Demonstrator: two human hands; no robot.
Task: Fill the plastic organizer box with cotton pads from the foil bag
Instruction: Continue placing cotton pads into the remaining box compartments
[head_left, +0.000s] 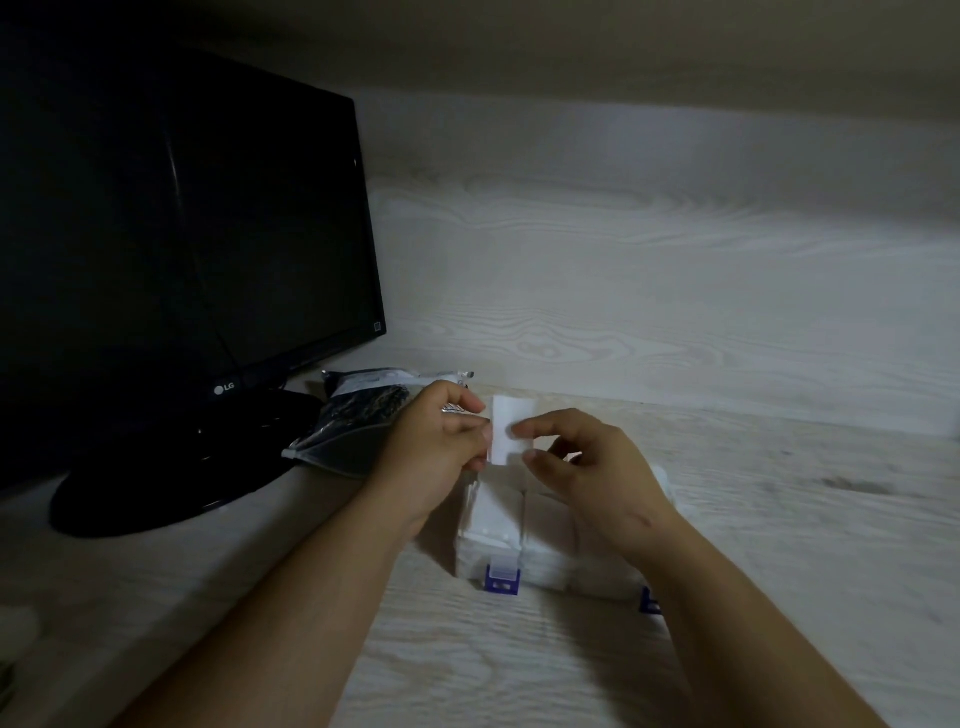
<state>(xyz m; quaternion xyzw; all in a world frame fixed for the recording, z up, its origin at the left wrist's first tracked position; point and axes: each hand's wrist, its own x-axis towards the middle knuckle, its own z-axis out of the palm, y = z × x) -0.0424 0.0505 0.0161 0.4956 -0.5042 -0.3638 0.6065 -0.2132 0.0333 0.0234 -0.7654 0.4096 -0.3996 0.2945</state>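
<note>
**Ana:** Pinched from both sides. The left hand (441, 441) grips the left edge of the white cotton pad (511, 423) with curled fingers, and the right hand (597, 467) nips its right edge between forefinger and thumb. The pad stands upright at centre frame, just above the plastic organizer box (493, 525).

**Ben:** What's hard to make out?

**Ana:** The box glares white, so its dividers and contents blur together, and the right wrist covers its right part. Of the two blue latches (502, 581) on its near edge, the right one is half hidden by the forearm. The foil bag (358, 421) lies left of centre, and the left hand hides its right end.

**Ben:** And room to move?

**Ana:** The monitor (171, 234) fills the upper left, its base beside the bag. The wood-grain desk (779, 519) runs from the box to the right edge of frame.
</note>
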